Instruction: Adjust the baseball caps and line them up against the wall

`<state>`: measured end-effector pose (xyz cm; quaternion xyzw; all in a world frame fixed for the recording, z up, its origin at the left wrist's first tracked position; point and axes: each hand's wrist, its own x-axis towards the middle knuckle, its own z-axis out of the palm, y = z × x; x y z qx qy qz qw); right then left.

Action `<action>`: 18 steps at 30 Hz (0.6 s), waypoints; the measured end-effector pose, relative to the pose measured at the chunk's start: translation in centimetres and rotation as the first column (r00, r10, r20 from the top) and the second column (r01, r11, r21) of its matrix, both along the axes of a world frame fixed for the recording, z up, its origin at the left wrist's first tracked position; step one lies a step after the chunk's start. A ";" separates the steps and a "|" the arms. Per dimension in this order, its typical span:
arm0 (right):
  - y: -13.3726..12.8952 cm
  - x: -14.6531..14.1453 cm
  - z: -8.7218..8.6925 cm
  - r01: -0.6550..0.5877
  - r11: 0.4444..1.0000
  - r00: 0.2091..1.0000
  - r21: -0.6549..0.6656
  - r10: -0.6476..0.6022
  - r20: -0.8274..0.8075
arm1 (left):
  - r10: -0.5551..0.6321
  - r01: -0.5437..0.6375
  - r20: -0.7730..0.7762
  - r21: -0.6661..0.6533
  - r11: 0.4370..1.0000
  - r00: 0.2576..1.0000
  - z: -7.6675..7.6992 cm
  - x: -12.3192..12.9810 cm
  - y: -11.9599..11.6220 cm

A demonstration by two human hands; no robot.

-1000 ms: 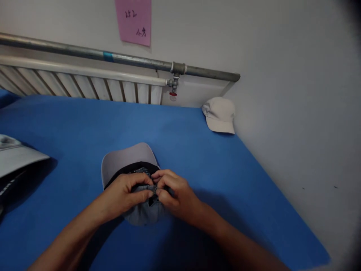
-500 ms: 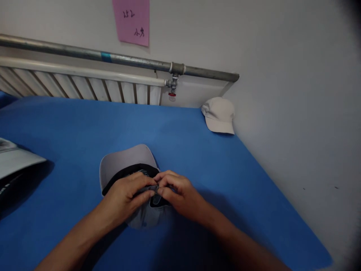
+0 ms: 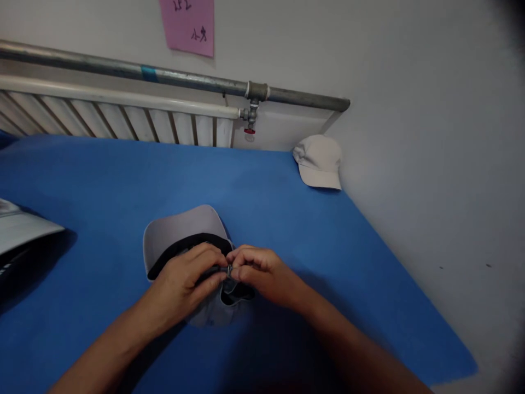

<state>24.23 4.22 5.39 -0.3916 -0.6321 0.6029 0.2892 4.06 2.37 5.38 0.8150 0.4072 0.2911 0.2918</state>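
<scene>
A grey baseball cap (image 3: 184,225) lies upside down on the blue surface, its brim pointing away from me and its dark inner band showing. My left hand (image 3: 192,273) pinches the cap's back strap between thumb and fingers, covering part of the crown. Close against it, my right hand (image 3: 258,272) is closed on the same strap from the other side. A small metal buckle (image 3: 229,271) shows between the fingertips of both hands. Below them is the dark opening at the back of the cap. Part of the strap is hidden by my fingers.
A beige cap (image 3: 320,162) sits in the far right corner by the wall. At the left edge lies a pale hat (image 3: 28,230), partly cut off. Behind the blue table (image 3: 262,208) are a radiator (image 3: 123,120), a metal pipe (image 3: 197,81) and a red-handled valve (image 3: 250,131).
My view has tilted slightly, so everything sits a little higher in the picture. Both hands keep hold at the strap, with fingers shifted slightly around the buckle.
</scene>
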 end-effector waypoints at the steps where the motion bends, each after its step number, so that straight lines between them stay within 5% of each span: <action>1: 0.0 0.0 0.0 -0.005 1.000 1.000 -0.017 0.005 -0.002 | -0.005 0.005 0.001 0.007 1.000 1.000 0.0 0.0 -0.1; 18: -0.1 -0.4 0.0 0.076 0.974 0.989 -0.213 -0.100 -0.107 | 0.013 0.016 0.147 -0.189 0.982 0.989 -0.1 -0.1 0.3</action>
